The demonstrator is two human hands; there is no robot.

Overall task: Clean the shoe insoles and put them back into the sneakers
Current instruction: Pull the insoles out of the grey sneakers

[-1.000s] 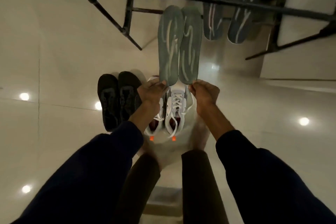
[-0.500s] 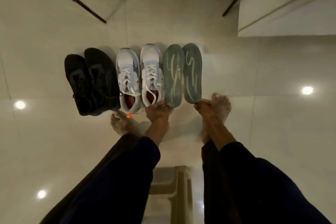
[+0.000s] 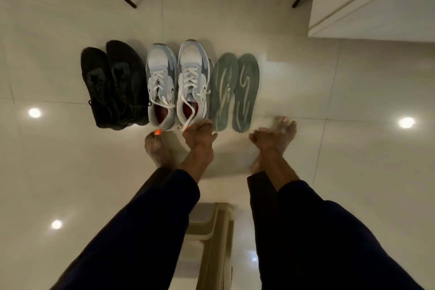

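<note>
Head view, looking straight down: the two grey insoles (image 3: pixel 235 92) lie flat on the tiled floor (image 3: pixel 341 92), side by side and toe-forward, just to the right of the grey-and-white sneakers (image 3: pixel 179 85). They appear to be laid out there so each can go straight into the shoe beside it. A black pair (image 3: pixel 113 82) stands on the sneakers' other side.

The left hand (image 3: pixel 199 139) is down at the heel of the nearer sneaker, touching or almost touching the closer insole's heel end. Its fingers are curled, but I cannot tell whether that grip has hold of anything. The right hand (image 3: pixel 262 141) (blurred) hangs just short of the other insole. Its grip looks curled in on nothing, which probably means the insoles are set down and not yet refitted.
</note>
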